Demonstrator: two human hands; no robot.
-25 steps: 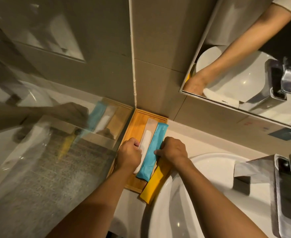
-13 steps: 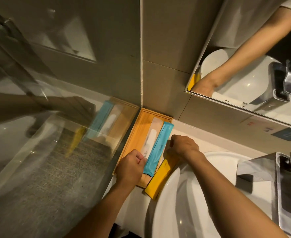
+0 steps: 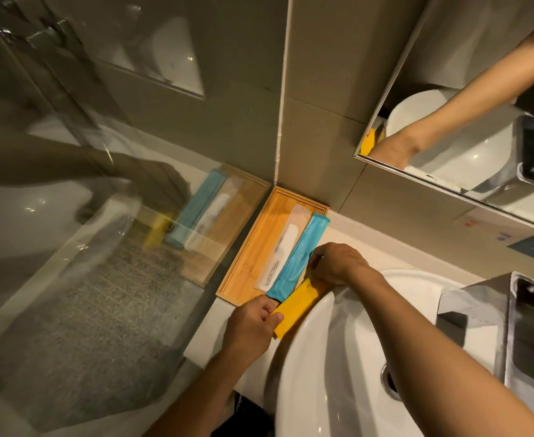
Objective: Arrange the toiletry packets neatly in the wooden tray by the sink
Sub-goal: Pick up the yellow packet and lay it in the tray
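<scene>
A wooden tray (image 3: 253, 247) sits in the corner of the counter, left of the sink. A clear packet with a white item (image 3: 283, 247) lies lengthwise in it. A blue packet (image 3: 300, 257) lies beside it along the tray's right edge. A yellow packet (image 3: 294, 305) rests between the tray and the basin rim. My left hand (image 3: 253, 323) pinches the near ends of the blue and yellow packets. My right hand (image 3: 338, 263) grips the yellow packet's far end beside the blue one.
The white basin (image 3: 338, 357) fills the lower right, with a chrome tap (image 3: 527, 335) behind it. A glass shower panel (image 3: 101, 216) stands directly left of the tray and reflects it. A mirror (image 3: 480, 105) hangs on the right wall.
My left hand slid back from the clear packet to the near ends of the blue and yellow packets. My right hand shifted right, toward the yellow packet's far end.
</scene>
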